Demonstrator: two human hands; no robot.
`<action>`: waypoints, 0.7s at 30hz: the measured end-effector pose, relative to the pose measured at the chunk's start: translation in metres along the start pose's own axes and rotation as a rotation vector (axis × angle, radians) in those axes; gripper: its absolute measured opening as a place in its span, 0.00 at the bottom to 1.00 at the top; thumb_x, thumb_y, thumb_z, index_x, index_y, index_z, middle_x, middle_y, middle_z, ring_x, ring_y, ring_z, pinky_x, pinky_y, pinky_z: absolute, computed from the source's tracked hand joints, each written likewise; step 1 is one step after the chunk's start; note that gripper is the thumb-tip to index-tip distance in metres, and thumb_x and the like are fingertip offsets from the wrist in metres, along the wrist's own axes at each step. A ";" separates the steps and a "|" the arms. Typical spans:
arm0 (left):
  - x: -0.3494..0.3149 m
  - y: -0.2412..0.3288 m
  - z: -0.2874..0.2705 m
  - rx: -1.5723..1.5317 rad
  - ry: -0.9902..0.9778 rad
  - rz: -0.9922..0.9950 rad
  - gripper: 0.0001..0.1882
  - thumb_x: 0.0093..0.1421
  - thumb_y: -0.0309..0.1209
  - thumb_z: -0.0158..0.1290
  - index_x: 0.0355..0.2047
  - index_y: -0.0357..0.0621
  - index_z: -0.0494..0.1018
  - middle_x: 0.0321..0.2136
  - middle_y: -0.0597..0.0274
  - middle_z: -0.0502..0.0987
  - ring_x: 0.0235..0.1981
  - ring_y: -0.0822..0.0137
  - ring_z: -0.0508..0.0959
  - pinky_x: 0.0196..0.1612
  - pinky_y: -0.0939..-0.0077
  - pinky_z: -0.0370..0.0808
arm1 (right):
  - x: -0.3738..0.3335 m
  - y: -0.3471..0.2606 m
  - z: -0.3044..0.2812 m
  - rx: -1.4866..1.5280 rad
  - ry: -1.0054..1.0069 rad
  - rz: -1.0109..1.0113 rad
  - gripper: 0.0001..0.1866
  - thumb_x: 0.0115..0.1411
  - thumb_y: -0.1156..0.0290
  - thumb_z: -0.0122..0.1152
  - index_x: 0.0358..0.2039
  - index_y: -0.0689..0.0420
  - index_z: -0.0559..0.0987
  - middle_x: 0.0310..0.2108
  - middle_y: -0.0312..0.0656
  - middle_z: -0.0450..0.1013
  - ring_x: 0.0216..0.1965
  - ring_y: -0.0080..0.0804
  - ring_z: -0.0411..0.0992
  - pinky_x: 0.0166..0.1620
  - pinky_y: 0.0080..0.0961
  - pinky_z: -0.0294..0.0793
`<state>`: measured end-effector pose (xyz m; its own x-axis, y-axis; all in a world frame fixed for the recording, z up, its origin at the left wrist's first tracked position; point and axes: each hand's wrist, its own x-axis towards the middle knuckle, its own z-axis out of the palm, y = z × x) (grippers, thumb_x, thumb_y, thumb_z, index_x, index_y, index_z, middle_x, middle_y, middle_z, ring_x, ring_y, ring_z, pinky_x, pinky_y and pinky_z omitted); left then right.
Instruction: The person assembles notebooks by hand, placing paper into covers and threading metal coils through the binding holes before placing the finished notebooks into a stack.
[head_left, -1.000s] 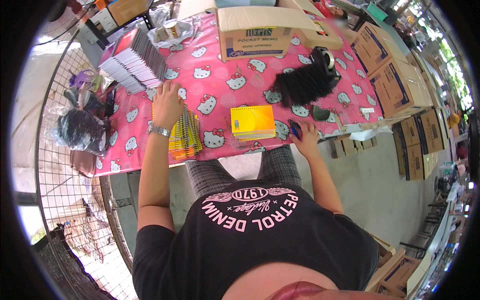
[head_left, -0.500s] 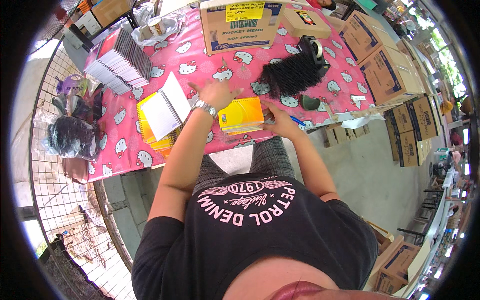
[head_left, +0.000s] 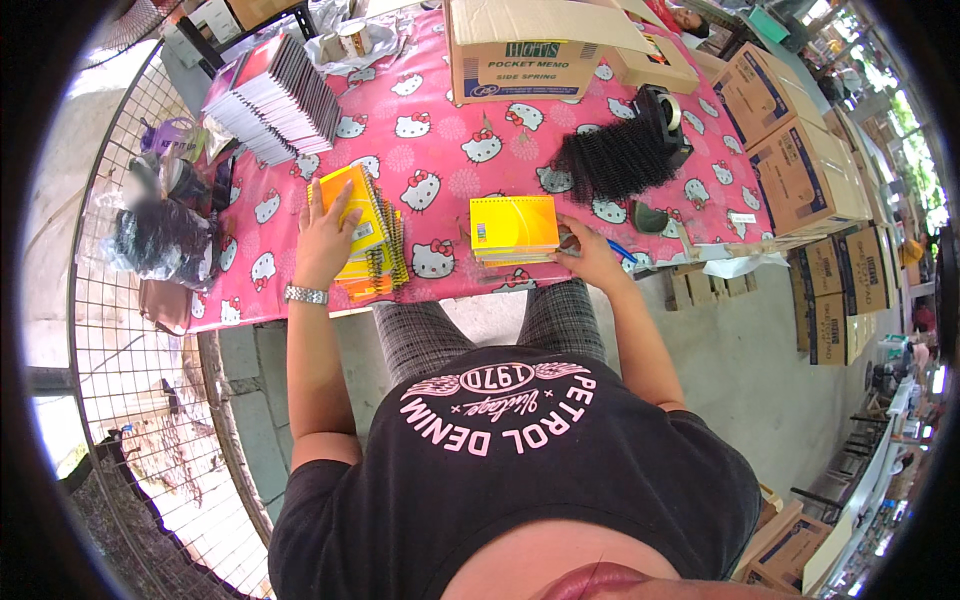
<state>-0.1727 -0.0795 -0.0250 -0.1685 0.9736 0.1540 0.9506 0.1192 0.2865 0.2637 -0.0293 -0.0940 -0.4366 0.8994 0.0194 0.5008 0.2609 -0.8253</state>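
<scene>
On the left, my left hand (head_left: pixel 328 238) lies with spread fingers on the top cover of a stack of yellow spiral notebooks (head_left: pixel 367 205). The stack is uneven, its coils showing along the right side. A second, neater stack of yellow notebooks (head_left: pixel 512 222) lies flat in front of me, coils along its far edge. My right hand (head_left: pixel 592 256) curls its fingers around that stack's right side. A blue pen (head_left: pixel 622 251) sticks out beyond the right hand; whether the fingers hold it or it lies on the table cannot be made out.
The table has a pink patterned cover (head_left: pixel 460 182). A tall notebook stack (head_left: pixel 275 100) stands far left, an open carton (head_left: pixel 530 75) at the back. Black netting (head_left: pixel 615 165) lies beside a tape dispenser (head_left: pixel 664 118). Cartons (head_left: pixel 805 175) are piled right; plastic-wrapped goods (head_left: pixel 165 240) hang left.
My left hand has moved left from the table's middle onto the left stack. The open notebook's white pages no longer show; a yellow cover does. My right hand stays by its stack.
</scene>
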 end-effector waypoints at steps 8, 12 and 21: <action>0.016 -0.014 -0.008 -0.070 -0.122 -0.099 0.22 0.67 0.43 0.43 0.61 0.70 0.65 0.69 0.50 0.51 0.63 0.37 0.60 0.62 0.50 0.61 | 0.000 0.002 0.002 -0.007 0.054 -0.036 0.34 0.49 0.72 0.68 0.58 0.60 0.69 0.44 0.49 0.77 0.34 0.37 0.78 0.40 0.31 0.76; 0.031 0.066 -0.022 0.180 0.123 0.100 0.21 0.66 0.44 0.45 0.58 0.60 0.69 0.65 0.49 0.59 0.62 0.39 0.61 0.63 0.50 0.60 | 0.001 0.009 0.004 -0.060 0.087 -0.020 0.31 0.51 0.71 0.67 0.56 0.59 0.70 0.41 0.50 0.78 0.34 0.41 0.78 0.39 0.34 0.77; 0.119 0.182 0.100 -0.525 -0.861 0.360 0.31 0.62 0.53 0.52 0.52 0.37 0.72 0.49 0.47 0.76 0.49 0.57 0.77 0.52 0.65 0.73 | 0.010 -0.001 0.024 -0.075 0.319 0.150 0.27 0.53 0.71 0.66 0.55 0.57 0.72 0.34 0.52 0.78 0.34 0.43 0.78 0.36 0.36 0.76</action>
<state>0.0067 0.0777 -0.0491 0.5353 0.7688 -0.3498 0.6420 -0.1013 0.7600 0.2405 -0.0286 -0.1063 -0.1048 0.9908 0.0861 0.6000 0.1320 -0.7890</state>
